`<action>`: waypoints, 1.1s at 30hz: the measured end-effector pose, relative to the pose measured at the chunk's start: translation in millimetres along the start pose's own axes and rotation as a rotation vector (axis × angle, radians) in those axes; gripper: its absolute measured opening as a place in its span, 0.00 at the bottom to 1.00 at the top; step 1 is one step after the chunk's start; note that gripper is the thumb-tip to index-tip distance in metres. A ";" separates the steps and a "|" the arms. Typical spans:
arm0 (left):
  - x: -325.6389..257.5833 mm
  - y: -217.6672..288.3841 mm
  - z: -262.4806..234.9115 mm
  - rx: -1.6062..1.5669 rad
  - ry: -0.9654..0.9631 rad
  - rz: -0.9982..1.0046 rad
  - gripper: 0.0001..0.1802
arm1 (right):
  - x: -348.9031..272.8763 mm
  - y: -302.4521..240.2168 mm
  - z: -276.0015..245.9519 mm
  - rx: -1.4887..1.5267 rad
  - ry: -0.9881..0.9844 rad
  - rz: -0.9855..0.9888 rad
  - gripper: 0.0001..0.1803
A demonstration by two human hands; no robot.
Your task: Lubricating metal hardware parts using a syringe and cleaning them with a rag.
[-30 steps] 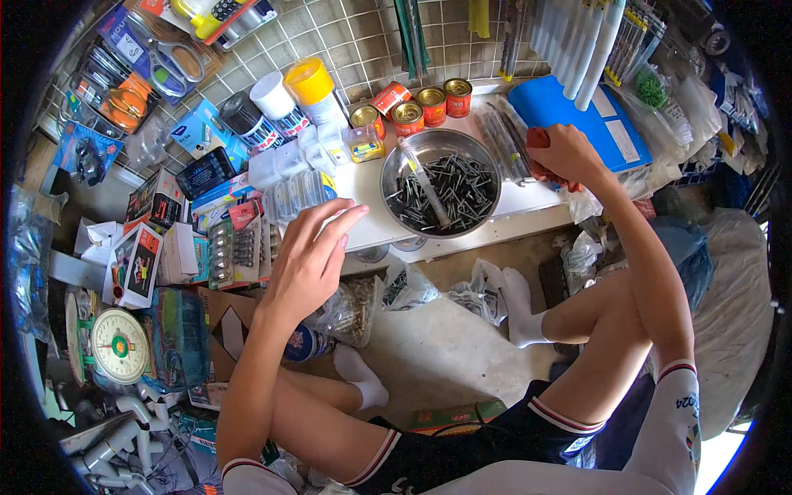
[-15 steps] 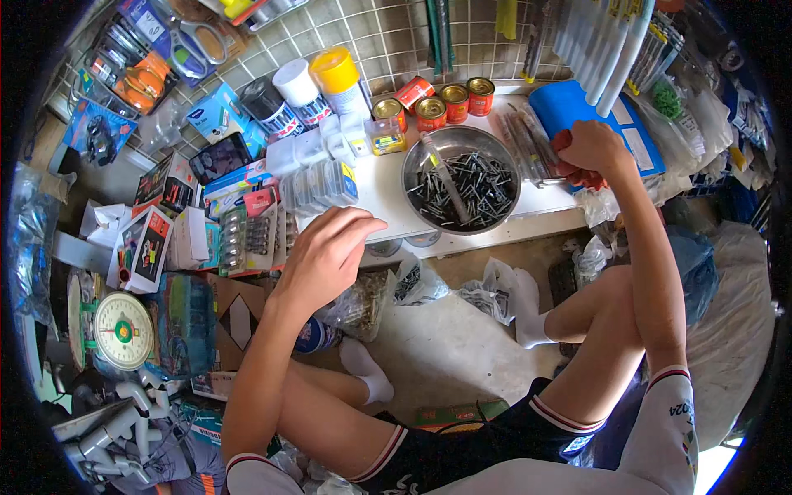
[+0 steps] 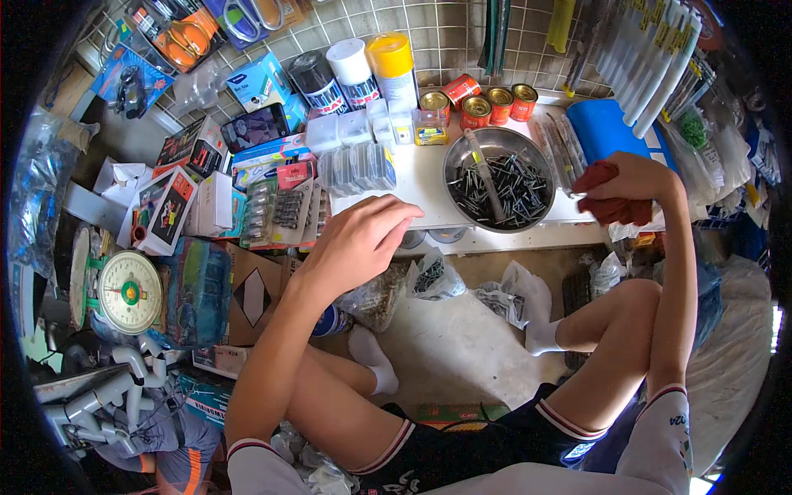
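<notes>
Landmark throughout: the steel bowl [image 3: 500,179] of dark nails or screws standing on the white counter [image 3: 421,186].

Nearest the camera, well below the bowl, the person's bent legs and white socks rest on the bare floor, with clear bags [image 3: 433,276] of small hardware lying under the counter's front edge.

Left of the bowl, the left hand [image 3: 356,241] hovers over the counter's front edge, fingers loosely spread and slightly curled, gripping nothing that shows. It is nearest the clear plastic boxes [image 3: 356,167], which lie just beyond its fingertips.

Right of the bowl, almost at its rim, the right hand [image 3: 629,183] is closed around a bunched red cloth [image 3: 609,195].

As a judgement, the work looks to be in its middle: the bowl is well filled and a long pale rod or tube leans in it, yet nothing is being lifted out or dropped in just now, so sorting or packing seems largely left.

Behind the bowl stand small red tins [image 3: 487,103] and spray cans [image 3: 355,70] against a wire grid.

Whether the cloth wraps anything is hidden by the fingers. The bowl's contents are too small to tell apart, and the picture's rim is dark and bent.
</notes>
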State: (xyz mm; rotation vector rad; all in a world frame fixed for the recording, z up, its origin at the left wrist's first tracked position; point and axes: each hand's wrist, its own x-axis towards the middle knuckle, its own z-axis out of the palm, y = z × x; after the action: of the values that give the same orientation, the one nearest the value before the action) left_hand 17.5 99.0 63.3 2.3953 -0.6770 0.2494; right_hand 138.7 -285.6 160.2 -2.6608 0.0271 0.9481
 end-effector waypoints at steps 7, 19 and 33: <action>-6.7 -3.1 24.2 -0.306 0.017 -0.170 0.31 | 18.5 -63.8 72.1 0.290 -0.107 -0.813 0.37; 22.8 -5.1 14.3 -0.872 0.258 -0.308 0.15 | 28.2 -85.0 89.4 0.392 0.047 -1.023 0.23; 12.8 11.0 -25.5 -0.648 0.797 -0.351 0.17 | 21.2 -73.5 89.6 0.084 -0.258 -1.033 0.31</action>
State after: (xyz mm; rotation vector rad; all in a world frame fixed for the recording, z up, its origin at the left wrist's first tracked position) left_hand 22.4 102.2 93.4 1.5560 0.0497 0.6647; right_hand 109.2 -187.1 102.7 -1.9756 -1.1884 0.8385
